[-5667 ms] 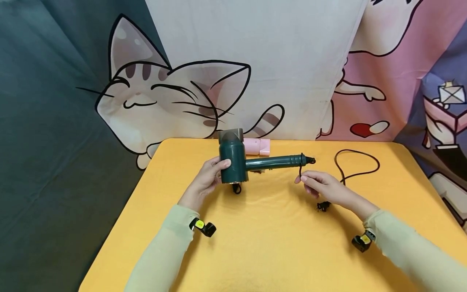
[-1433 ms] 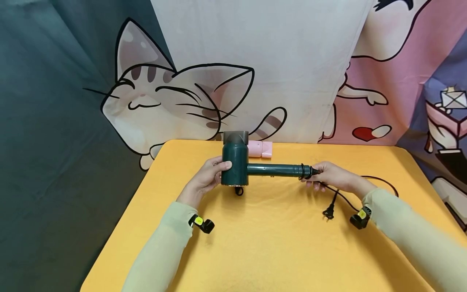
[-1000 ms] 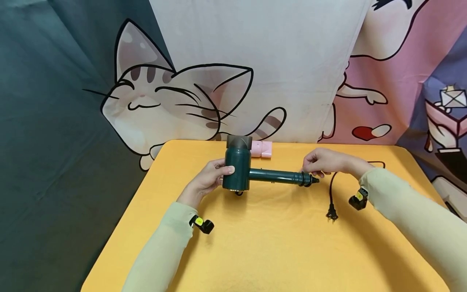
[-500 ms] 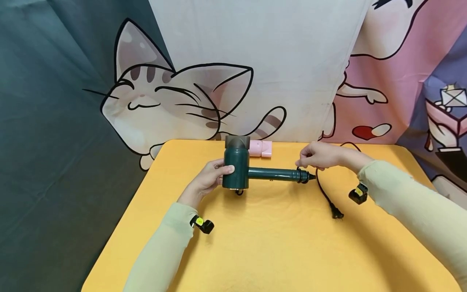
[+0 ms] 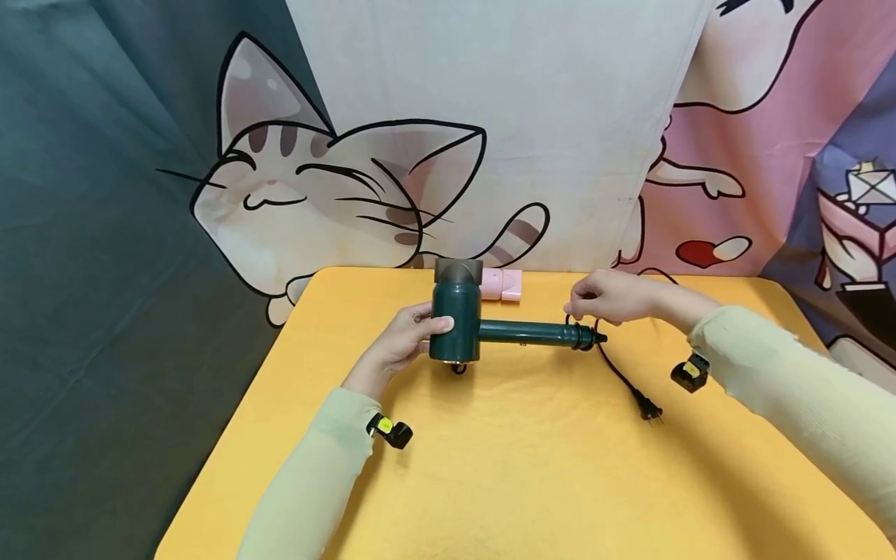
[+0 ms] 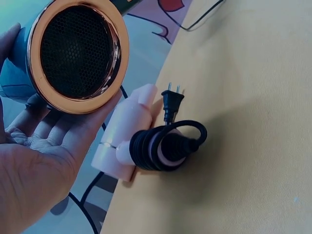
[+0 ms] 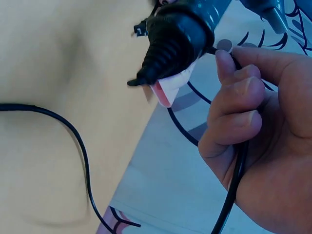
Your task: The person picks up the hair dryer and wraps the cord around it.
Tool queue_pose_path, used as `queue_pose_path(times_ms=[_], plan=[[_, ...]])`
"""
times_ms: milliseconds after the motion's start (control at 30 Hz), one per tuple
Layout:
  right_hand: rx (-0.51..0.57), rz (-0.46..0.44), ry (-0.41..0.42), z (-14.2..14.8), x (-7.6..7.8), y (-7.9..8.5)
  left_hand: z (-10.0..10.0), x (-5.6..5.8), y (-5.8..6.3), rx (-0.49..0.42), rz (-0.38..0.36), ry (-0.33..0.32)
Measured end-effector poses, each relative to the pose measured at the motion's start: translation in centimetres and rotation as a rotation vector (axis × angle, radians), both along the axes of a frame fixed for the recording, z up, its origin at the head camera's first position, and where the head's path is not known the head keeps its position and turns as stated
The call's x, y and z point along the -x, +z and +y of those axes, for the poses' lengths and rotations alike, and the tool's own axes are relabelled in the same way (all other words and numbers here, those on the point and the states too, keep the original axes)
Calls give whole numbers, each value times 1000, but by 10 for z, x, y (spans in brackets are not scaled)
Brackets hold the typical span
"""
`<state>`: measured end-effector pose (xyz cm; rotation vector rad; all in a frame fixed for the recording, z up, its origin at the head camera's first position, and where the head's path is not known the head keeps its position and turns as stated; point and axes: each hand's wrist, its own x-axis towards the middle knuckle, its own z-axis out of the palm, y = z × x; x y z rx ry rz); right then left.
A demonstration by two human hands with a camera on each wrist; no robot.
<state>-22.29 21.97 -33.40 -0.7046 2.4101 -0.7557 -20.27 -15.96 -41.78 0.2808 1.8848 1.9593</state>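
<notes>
Left hand (image 5: pixel 402 340) holds one green dryer (image 5: pixel 490 331); right hand (image 5: pixel 616 295) pinches one cord (image 7: pixel 235 180).

Before me stands a yellow table (image 5: pixel 532 482) with rounded far corners. Behind it hangs a printed cloth (image 5: pixel 560 117): on my left dark teal, ahead a smiling cat (image 5: pixel 280 225) on pale grey, to my right pink, then blue-violet with a drawn envelope (image 5: pixel 870 187). Soft shadows fall across the table.
</notes>
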Motion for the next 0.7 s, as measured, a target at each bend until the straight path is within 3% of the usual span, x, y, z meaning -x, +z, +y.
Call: queue_pose_path(times_ms=[700], plan=[[120, 183, -89, 11, -22, -5, 3, 5, -1, -43, -12, 72]])
